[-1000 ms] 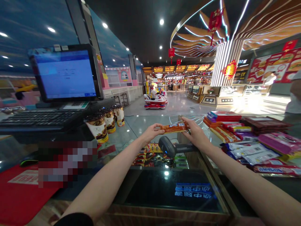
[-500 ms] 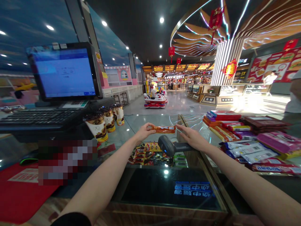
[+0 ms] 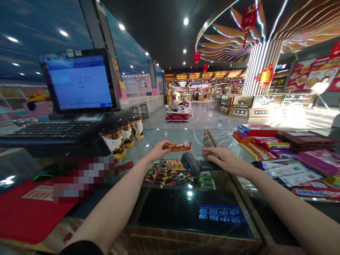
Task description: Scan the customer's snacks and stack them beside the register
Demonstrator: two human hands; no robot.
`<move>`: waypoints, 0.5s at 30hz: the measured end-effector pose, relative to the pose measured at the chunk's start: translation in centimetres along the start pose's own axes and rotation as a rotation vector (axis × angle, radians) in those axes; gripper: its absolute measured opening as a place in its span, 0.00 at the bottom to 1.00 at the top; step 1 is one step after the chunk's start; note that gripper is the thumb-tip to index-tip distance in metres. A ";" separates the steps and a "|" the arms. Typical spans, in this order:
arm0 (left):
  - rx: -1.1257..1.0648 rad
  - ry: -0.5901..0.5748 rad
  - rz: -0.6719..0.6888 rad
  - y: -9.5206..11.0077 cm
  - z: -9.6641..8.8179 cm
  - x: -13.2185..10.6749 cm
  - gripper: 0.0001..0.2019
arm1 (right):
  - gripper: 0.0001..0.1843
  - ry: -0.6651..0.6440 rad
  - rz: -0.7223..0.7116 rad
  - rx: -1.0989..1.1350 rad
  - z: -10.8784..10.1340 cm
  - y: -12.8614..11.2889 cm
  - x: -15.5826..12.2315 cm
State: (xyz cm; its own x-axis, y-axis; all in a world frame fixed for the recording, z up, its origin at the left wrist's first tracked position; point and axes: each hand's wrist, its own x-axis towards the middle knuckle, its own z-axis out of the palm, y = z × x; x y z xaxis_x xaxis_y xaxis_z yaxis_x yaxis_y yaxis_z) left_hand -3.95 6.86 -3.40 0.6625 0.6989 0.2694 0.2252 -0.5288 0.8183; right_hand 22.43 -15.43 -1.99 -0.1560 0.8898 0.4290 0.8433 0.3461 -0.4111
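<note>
Striped light pillar [image 3: 261, 69] far ahead, right of my right hand [image 3: 224, 159]; glass counter [image 3: 156, 135] runs under both hands; red-and-white ride-on car [image 3: 178, 110] well out beyond them; monitor [image 3: 81, 83], blue screen lit, off left past my left hand [image 3: 159, 150]; pile of wrapped snacks [image 3: 289, 155] right of my right hand, mixed colours, overlapping; red mat [image 3: 26, 219] far left, nearer me than my left hand; black keyboard [image 3: 55, 131] left of that hand, in front of the monitor; row of lidded cups [image 3: 113, 143], brown and cream, between keyboard and left hand; small packs [image 3: 166, 175] show through the glass on the near side of my left hand, labels too small to read; right hand palm down, fingers stretched leftward and slightly apart, nothing seen in its grasp; black scanner [image 3: 193, 163] between my hands, near side, head toward the left one, handle running under the right, can't tell if they touch; left hand pinches one end of the orange-brown wrapped bar [image 3: 180, 146]; bar points toward my right hand, about level, just beyond the scanner head, clear gap to the right fingertips.
</note>
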 end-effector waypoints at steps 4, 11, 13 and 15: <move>0.039 0.004 0.017 0.1 -0.2 -0.3 0.16 | 0.28 -0.080 -0.041 -0.032 -0.2 -0.7 -1.1; 0.012 -0.021 0.006 -0.1 -0.3 -0.3 0.16 | 0.33 -0.111 -0.079 -0.202 1.7 -0.6 -1.0; 0.008 -0.026 0.000 -0.1 -0.3 -0.3 0.15 | 0.30 -0.102 -0.109 -0.241 2.0 -0.9 -0.8; 0.015 -0.023 -0.008 0.0 -0.4 -0.3 0.15 | 0.29 -0.088 -0.143 -0.292 2.3 -1.3 -0.7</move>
State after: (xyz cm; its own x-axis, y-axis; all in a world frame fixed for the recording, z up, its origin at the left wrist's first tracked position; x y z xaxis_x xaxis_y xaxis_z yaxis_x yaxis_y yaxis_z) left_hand -4.41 6.83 -3.33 0.6770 0.6918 0.2513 0.2410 -0.5309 0.8124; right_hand 20.30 -15.78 -3.56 -0.3165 0.8651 0.3890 0.9195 0.3805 -0.0982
